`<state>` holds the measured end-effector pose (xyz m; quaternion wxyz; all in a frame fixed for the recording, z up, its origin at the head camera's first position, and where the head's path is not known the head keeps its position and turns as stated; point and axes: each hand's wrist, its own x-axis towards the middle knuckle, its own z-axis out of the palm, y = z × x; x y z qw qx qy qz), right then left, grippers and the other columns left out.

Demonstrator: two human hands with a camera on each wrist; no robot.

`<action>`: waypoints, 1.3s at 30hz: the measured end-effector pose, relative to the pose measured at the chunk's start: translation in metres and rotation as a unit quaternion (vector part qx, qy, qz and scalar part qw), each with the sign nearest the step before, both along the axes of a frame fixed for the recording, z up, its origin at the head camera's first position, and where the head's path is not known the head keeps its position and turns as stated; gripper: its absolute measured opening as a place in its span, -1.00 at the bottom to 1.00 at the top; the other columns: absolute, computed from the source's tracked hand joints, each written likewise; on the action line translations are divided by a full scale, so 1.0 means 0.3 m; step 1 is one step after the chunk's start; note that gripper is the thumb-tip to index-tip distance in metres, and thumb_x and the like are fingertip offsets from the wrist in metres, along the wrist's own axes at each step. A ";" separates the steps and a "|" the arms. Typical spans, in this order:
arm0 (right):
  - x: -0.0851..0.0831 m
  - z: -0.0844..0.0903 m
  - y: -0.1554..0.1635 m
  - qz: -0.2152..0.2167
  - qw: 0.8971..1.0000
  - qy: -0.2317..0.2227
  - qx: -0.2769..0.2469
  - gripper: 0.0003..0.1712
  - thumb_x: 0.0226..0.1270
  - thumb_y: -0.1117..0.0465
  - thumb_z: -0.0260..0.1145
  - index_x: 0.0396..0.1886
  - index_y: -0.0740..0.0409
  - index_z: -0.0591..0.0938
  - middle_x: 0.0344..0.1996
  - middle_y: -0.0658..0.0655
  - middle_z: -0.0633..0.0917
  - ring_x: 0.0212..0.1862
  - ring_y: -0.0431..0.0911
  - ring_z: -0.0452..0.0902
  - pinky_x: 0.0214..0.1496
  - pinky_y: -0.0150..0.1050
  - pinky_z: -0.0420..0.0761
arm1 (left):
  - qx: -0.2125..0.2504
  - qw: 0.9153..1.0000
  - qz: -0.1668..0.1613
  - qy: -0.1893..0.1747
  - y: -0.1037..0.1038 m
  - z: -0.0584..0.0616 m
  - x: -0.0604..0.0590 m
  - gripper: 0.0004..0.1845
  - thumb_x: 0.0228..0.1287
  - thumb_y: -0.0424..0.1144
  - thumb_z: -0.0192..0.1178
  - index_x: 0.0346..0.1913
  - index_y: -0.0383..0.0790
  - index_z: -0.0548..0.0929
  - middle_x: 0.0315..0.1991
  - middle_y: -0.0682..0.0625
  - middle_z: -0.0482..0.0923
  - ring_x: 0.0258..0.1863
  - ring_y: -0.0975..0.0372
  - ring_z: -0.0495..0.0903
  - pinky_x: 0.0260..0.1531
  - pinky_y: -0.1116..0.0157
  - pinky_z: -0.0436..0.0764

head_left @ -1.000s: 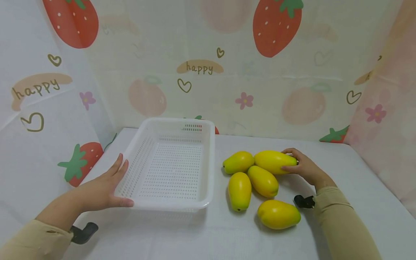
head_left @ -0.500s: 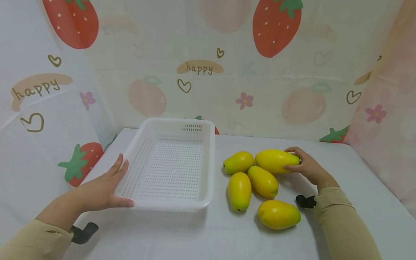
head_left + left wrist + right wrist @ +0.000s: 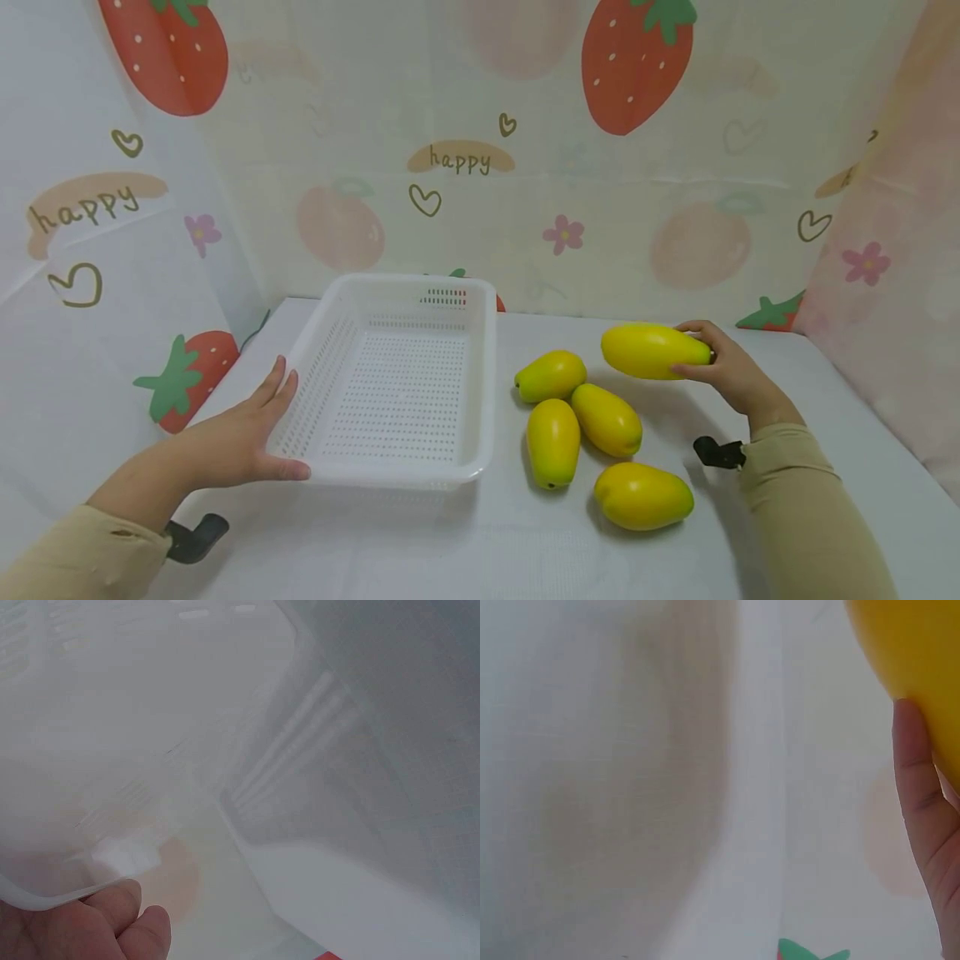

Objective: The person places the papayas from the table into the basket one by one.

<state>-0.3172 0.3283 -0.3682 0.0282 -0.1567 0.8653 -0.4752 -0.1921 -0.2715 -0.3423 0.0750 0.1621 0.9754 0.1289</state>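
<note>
My right hand (image 3: pixel 731 367) grips a yellow papaya (image 3: pixel 648 350) by its green stem end, raised over the table. In the right wrist view, a finger (image 3: pixel 919 780) lies along the smooth yellow papaya (image 3: pixel 922 660). Below and left of it on the table lie several more yellow-green papayas, among them one at the back (image 3: pixel 551 376) and one at the front (image 3: pixel 643 497). My left hand (image 3: pixel 232 437) rests on the front left corner of a white perforated plastic basket (image 3: pixel 487 400), fingers spread along its side and thumb on the rim. The basket holds nothing.
A white cloth covers the table (image 3: pixel 517 542). Behind it hangs a printed curtain (image 3: pixel 465 225) with strawberries and hearts, and similar cloth closes both sides. A dark wrist mount sits on each forearm.
My right hand has lifted the rear papaya off the table, away from the others, up and to the right. The left hand and the basket have stayed in place.
</note>
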 end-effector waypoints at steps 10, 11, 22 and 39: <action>0.002 0.083 -0.021 0.035 0.998 0.038 -0.047 -0.45 0.23 0.30 0.25 0.17 0.03 0.26 -0.03 0.03 0.41 -0.21 -0.14 0.47 -0.15 -0.43 0.50 | -0.001 1.000 -0.006 0.004 0.007 0.002 -0.001 0.33 -0.23 0.49 0.14 0.42 -0.35 -0.19 0.43 -0.23 -0.45 0.28 -0.24 0.08 0.05 -0.13 0.37; 0.002 0.093 -0.026 0.039 0.997 0.037 -0.055 -0.45 0.23 0.31 0.25 0.17 0.02 0.26 -0.02 0.03 0.41 -0.20 -0.14 0.46 -0.15 -0.42 0.51 | -0.002 1.000 -0.009 0.005 0.007 0.001 -0.001 0.33 -0.23 0.49 0.13 0.42 -0.35 -0.19 0.43 -0.23 -0.44 0.28 -0.24 0.09 0.05 -0.12 0.37; -0.002 0.182 -0.091 0.092 0.987 0.069 -0.110 -0.43 0.21 0.44 0.21 0.19 0.11 0.28 -0.05 0.10 0.43 -0.21 -0.07 0.44 -0.16 -0.41 0.53 | -0.007 0.999 -0.029 0.017 0.012 -0.006 -0.011 0.31 -0.20 0.49 0.11 0.41 -0.37 -0.17 0.43 -0.23 -0.43 0.30 -0.20 0.08 0.11 -0.09 0.32; -0.022 0.241 -0.206 0.171 0.970 0.082 -0.150 -0.42 0.17 0.54 0.18 0.18 0.17 0.30 -0.04 0.15 0.47 -0.21 -0.10 0.47 -0.17 -0.38 0.56 | -0.021 0.999 -0.027 0.009 0.027 0.003 -0.016 0.35 -0.26 0.54 0.08 0.40 -0.41 -0.14 0.43 -0.24 -0.43 0.38 -0.13 -0.20 0.15 -0.14 0.24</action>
